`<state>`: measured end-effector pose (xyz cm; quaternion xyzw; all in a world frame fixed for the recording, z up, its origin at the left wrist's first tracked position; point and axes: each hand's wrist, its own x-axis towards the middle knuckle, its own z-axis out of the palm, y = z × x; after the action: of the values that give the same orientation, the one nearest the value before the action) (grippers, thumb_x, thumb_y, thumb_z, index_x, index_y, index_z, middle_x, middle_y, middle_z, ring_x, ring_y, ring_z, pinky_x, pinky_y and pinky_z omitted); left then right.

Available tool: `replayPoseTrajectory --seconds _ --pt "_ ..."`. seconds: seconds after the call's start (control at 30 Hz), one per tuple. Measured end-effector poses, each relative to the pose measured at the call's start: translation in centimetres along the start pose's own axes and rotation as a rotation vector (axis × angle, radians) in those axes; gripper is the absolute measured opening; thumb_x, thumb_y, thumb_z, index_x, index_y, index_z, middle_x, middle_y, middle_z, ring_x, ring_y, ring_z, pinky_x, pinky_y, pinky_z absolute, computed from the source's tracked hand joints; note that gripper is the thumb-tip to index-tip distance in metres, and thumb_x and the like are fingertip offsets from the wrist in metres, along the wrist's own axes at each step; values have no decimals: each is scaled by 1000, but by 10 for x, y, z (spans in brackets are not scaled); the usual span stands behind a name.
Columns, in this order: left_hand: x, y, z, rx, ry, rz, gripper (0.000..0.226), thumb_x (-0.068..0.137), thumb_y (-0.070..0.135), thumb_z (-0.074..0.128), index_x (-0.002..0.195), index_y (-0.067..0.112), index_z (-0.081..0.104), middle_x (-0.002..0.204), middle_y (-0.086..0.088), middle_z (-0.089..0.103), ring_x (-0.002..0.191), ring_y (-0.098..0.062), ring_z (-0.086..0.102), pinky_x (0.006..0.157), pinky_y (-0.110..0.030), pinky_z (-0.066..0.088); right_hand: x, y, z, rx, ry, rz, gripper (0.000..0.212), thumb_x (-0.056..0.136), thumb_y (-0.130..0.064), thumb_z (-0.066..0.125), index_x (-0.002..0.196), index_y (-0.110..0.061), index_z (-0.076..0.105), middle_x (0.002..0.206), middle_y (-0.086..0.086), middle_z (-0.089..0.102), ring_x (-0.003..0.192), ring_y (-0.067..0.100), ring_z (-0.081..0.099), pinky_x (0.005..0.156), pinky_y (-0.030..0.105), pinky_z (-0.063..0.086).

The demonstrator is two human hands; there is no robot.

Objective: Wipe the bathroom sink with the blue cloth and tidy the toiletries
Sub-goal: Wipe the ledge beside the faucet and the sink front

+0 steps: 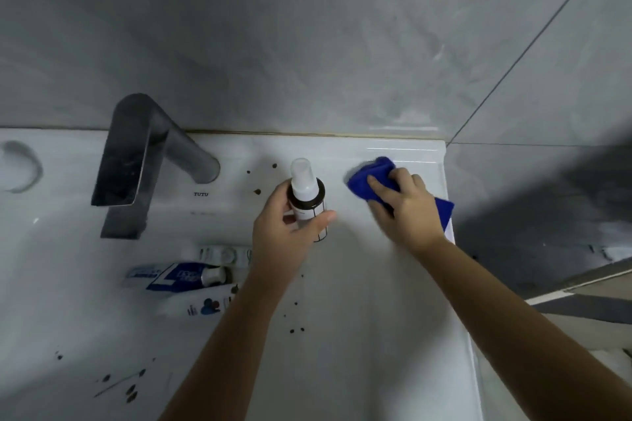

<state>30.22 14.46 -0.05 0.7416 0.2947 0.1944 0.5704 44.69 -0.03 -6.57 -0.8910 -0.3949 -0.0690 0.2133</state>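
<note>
Sink (342, 335), white ceramic, with a flat deck running from the near edge to the wall. Nearest me it is marked by scattered brown spots (295, 330), and at lower left a thin stick (119, 383) lies among darker smears. Next, untidied toiletries in a loose heap: a white printed tube (201, 306), a blue-and-white toothpaste tube (181, 278) against it, and a small pale tube (222, 254) behind. Beyond these the left hand (284, 232) has fingers and thumb curled round a spray bottle (306, 195) with a dark body, white label and clear cap. I cannot tell whether its base rests on the deck. Beside it the right hand (407, 208) presses down with fingers fairly straight and slightly apart on the blue cloth (369, 178). That cloth is deep blue, bunched and soft-looking. It sits at the far right corner of the deck near the wall, one fold poking past the fingertips and a tail trailing behind the wrist at the sink's edge. By my judgement the step in hand is wiping that corner with the bottle held clear. The next move calls for a firm leftward pass over the rear spots (257, 191), which look dried on. Farther back come an angular grey faucet (143, 164) and a grey tiled wall (307, 44).
</note>
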Motion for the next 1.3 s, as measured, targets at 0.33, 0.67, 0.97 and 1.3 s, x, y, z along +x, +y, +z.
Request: replayPoseTrajectory --seconds 0.33,0.67,0.97,1.3 --pt "-83 2 18 -73 -127 -88 41 58 32 78 93 33 57 84 15 65 83 -3 61 73 -17 47 -11 16 -19 7 -75 25 35 83 -19 64 117 -11 62 110 24 54 89 43 52 66 47 51" --pt "-169 8 59 58 -316 -6 51 62 34 75 106 42 49 103 21 58 101 -1 55 88 -22 48 -81 16 -38 44 -153 -192 40 80 -25 59 118 -12 61 106 21 56 88 39 54 66 45 51" --pt "-173 8 65 152 -306 61 55 64 34 75 108 47 45 105 25 55 101 3 51 84 -9 39 -89 16 -41 21 -143 -199 38 82 -27 56 117 -13 61 103 18 58 86 35 56 61 40 51" --pt "-159 -9 32 339 -541 66 77 65 40 80 124 51 32 125 36 35 119 14 32 98 -3 22 -59 28 -34 -5 -120 -319 37 83 -27 54 116 -12 62 100 17 60 81 35 56 57 36 46"
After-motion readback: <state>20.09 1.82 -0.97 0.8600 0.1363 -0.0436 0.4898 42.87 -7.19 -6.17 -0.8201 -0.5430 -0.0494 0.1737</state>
